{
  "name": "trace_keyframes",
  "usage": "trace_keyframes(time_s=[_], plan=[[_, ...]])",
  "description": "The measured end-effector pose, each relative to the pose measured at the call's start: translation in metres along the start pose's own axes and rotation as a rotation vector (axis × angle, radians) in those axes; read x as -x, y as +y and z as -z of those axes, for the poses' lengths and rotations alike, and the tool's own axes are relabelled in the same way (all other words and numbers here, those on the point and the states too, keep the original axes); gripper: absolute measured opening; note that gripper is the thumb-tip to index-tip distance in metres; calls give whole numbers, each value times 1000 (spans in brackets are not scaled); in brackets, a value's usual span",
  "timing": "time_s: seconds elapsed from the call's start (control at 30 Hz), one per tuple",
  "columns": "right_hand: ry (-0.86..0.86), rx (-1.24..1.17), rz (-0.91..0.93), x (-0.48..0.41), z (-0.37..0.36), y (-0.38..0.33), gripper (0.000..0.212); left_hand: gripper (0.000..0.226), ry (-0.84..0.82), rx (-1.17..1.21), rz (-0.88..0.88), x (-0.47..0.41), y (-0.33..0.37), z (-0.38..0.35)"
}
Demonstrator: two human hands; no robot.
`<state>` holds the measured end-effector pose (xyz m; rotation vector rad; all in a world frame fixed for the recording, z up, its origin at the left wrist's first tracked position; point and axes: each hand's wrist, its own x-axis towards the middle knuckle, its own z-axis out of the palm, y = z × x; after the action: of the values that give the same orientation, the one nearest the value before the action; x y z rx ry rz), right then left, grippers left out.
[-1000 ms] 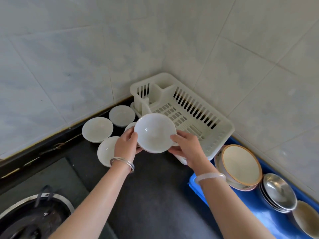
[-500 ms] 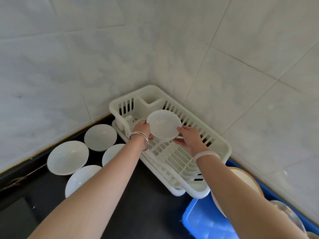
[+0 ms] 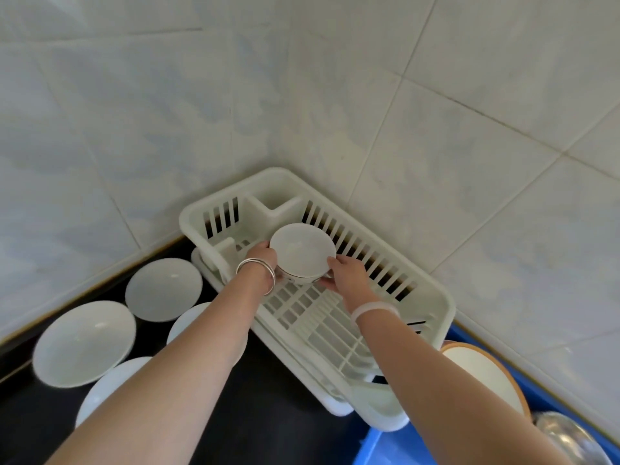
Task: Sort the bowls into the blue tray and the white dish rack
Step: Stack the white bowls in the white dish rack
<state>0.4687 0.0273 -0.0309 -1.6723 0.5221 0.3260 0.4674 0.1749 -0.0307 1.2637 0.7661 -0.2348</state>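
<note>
White bowl [image 3: 302, 250] is over the far end of the white dish rack [image 3: 432, 297]. Left hand [image 3: 263, 260] and right hand [image 3: 345, 275] each curl round opposite rim sides. I'd judge it glazed ceramic: rigid, slick, chippable. A rim-and-underside grip suits it; I'd set it down gently.

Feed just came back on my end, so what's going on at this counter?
A person grips a small white ceramic bowl with the left hand and the right hand, low over the far end of the white plastic dish rack, not yet released. Four more white bowls sit on the black counter to the left. The blue plastic tray at lower right holds a tan-rimmed bowl and a steel bowl.
</note>
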Motion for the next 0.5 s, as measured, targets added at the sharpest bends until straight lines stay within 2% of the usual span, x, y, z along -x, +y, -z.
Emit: trace_keyframes(time_s=[0.1,0.27,0.4,0.5], plan=[[27,-32,35,-3,-4,2,31,47,-10,41,-27,-5,0,-3],[55,25,91,-4,-12,3,22,54,-5,75,-81,-6,-2,-7],[3,1,81,-2,-15,6,35,55,-5,69,-85,-5,-2,-7],[-43,89,74,2,-14,2,41,51,-20,20,-99,-2,-2,-6]])
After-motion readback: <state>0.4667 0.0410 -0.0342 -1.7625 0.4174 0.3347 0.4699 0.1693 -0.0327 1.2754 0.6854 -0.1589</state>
